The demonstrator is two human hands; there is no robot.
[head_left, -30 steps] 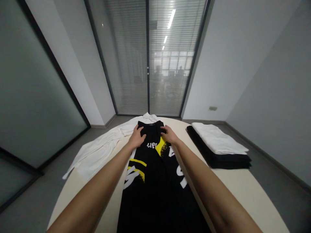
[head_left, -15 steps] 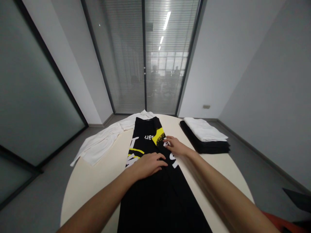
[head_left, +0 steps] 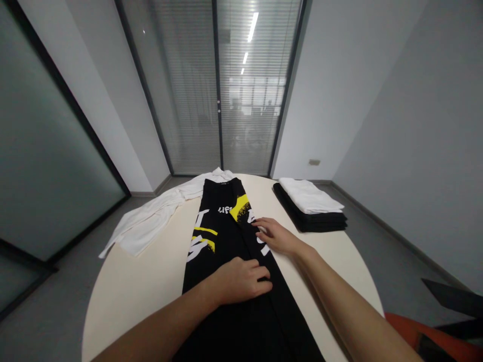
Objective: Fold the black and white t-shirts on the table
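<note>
A black shirt [head_left: 226,261] with white lettering and yellow print lies lengthwise on the table, its neckline at the far end. The right side is folded inward as a long strip. My left hand [head_left: 243,281] rests on the middle of the shirt, fingers loosely bent and slightly apart along the folded strip. Farther off, my right hand [head_left: 277,235] touches the strip near the shirt's right edge, fingers apart. Neither hand shows cloth gripped between its fingers. The near end of the shirt runs out of view.
A white long-sleeved garment [head_left: 151,218] is spread along the far left edge of the round cream table [head_left: 124,291]. At the right stands a stack of folded black clothes [head_left: 320,222] with a folded white garment [head_left: 309,196] on top. An orange chair [head_left: 411,334] is at lower right.
Both hands have come nearer to me along the shirt, the left farther than the right. The folded strip still lies on the right side. The camera view has shifted slightly.
</note>
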